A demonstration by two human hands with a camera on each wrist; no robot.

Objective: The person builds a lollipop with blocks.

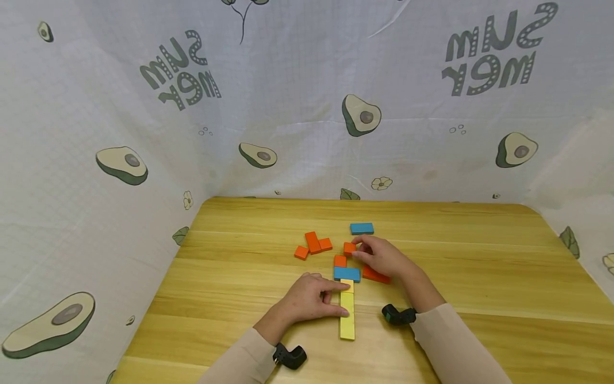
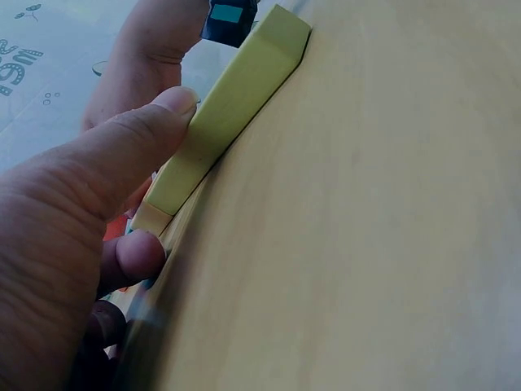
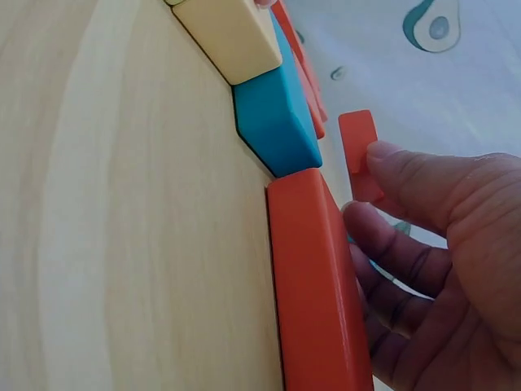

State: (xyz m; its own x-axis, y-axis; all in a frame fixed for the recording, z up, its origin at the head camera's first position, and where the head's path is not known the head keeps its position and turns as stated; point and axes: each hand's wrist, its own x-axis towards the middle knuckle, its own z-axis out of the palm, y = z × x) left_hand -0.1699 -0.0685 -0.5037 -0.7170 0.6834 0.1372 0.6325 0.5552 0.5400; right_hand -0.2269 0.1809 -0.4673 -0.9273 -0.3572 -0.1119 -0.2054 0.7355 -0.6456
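Observation:
Between thumb and forefinger my right hand (image 1: 384, 257) pinches a small orange block (image 1: 349, 248). This block (image 3: 356, 138) overlaps the backdrop in the right wrist view. My left hand (image 1: 307, 298) has its forefinger on a small yellow block (image 1: 349, 281) and its thumb on a long yellow block (image 1: 347, 326). Both yellow blocks lie end to end. At their far end a blue block (image 1: 346, 273) lies crosswise, with another small orange block (image 1: 340, 261) behind its left part. A long orange block (image 1: 376, 275) extends to the right near the blue block, partly under my right hand.
Farther back on the wooden table (image 1: 230, 277) lies another blue block (image 1: 362, 229). Left of it are an upright-lying orange block (image 1: 313, 242), a small orange block beside it (image 1: 325, 244) and a separate one (image 1: 301, 253). An avocado-print cloth (image 1: 307, 160) hangs behind the table.

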